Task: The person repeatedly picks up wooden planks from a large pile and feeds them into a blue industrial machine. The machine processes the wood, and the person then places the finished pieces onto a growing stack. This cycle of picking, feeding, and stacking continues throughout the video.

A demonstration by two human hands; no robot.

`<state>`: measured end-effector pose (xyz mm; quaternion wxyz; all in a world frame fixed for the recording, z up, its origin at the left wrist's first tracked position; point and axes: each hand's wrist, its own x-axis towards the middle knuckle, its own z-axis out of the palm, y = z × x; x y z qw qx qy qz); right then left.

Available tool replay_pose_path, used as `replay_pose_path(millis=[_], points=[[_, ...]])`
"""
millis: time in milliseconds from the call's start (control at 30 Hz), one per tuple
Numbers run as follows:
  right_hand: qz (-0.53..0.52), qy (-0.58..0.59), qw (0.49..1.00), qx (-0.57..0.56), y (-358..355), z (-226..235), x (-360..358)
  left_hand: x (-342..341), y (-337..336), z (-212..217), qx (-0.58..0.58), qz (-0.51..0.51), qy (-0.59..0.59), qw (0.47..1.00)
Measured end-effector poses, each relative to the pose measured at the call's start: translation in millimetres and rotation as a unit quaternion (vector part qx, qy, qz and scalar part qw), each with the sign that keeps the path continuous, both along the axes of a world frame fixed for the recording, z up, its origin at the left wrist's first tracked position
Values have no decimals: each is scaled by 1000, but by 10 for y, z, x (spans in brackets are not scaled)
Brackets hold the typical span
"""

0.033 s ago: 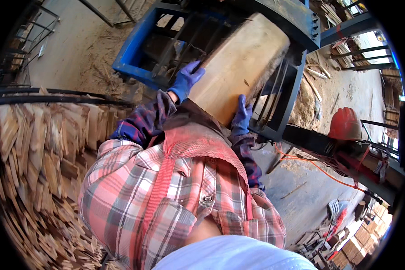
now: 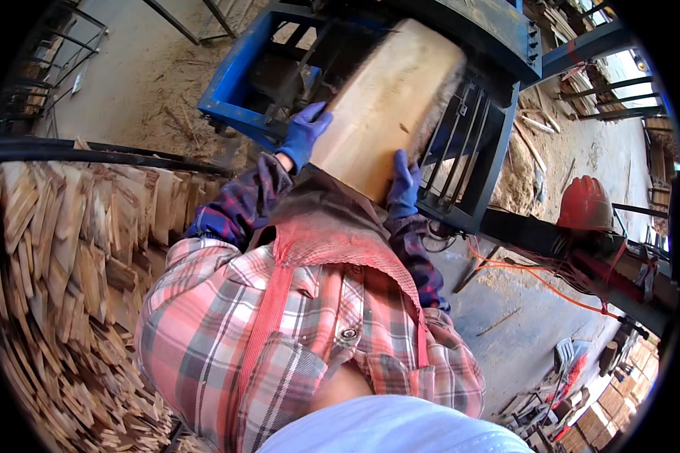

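Observation:
A wide, pale wooden slab [image 2: 393, 106] with a rough bark edge on its right lies over the bars of a blue machine frame [image 2: 219, 94], its near end close to my apron. My left hand [image 2: 304, 136], in a blue glove, grips the slab's left edge. On the right edge near the close end, my gloved right hand [image 2: 404, 185] holds on with a finger or thumb over the top face; its other fingers are hidden. Both hands are closed around the wood. Dark metal bars [image 2: 461, 147] show to the right of the slab.
Stacked split boards [image 2: 75, 249] fill the left side behind a dark rail [image 2: 106, 155]. A red hard hat [image 2: 584, 202] sits on a dark beam at right, above an orange cable [image 2: 551, 283]. Sawdust [image 2: 517, 174] heaps beside the machine.
The slab has shifted slightly left over the machine, and both hands stay on it. More of the bars on its right now shows. The whole view has also shifted slightly.

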<state>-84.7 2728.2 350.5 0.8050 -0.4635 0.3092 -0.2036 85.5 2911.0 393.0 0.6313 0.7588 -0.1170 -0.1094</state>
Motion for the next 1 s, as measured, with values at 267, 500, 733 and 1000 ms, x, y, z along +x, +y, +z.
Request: replay_pose_path(millis=[267,500,733,1000], points=[[226,60,829,-509,314,533,879,1310,699,-417,51,2,-42,998],[222,162,728,-628,494,469,1079,1796,634,-237,85,-90,29,992],[192,166,678,-690,379,323,1409,1758,252,-540,325,108,-374,862],[188,221,659,-693,-301,318,2198,2252,-1201,989,132,-38,-578,804]])
